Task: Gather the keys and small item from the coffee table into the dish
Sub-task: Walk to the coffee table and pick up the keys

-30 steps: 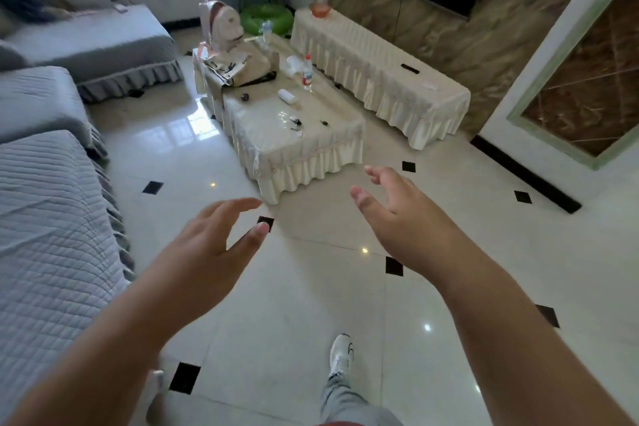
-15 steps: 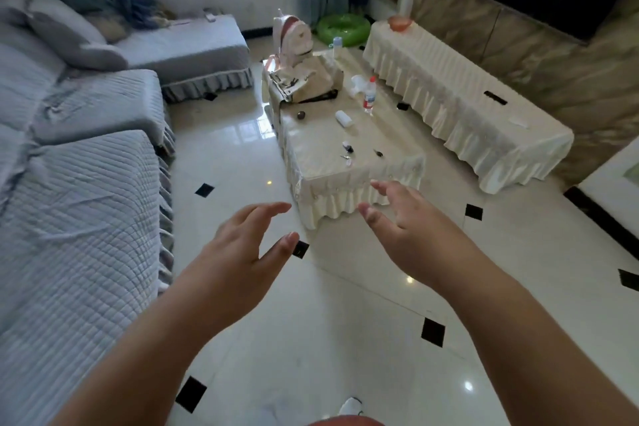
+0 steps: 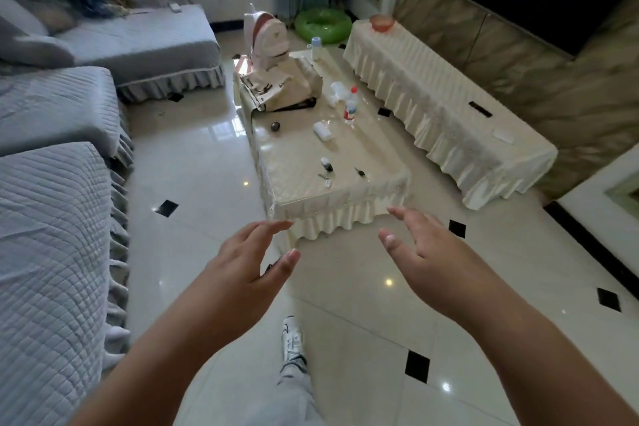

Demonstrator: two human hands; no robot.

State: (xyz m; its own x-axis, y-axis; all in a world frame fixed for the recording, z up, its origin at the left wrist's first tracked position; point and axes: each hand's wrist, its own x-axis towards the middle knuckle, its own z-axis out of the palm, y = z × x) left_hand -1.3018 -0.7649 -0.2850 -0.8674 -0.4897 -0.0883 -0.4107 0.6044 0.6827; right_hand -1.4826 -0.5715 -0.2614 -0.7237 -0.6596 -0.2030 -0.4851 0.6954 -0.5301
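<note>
Your fingers (image 3: pixel 273 228) are spread and empty on both your left hand (image 3: pixel 242 273) and your right hand (image 3: pixel 425 263), both raised short of the coffee table surface (image 3: pixel 301 180). On its near end lie a small dark item (image 3: pixel 326 164), a key (image 3: pixel 360 172) to its right, and small pieces (image 3: pixel 325 179) nearer you. Beyond its far end, a pink dish (image 3: pixel 381 22) sits on the long covered cabinet (image 3: pixel 446 114).

On the cream-clothed, glossy-topped coffee table (image 3: pixel 294 162), near its front end, lie a dark key fob (image 3: pixel 326 164), a black-headed key (image 3: pixel 360 172) to its right, and small silvery pieces (image 3: pixel 325 178) just in front; a pink dish (image 3: pixel 381 23) sits well apart on the long cabinet
</note>
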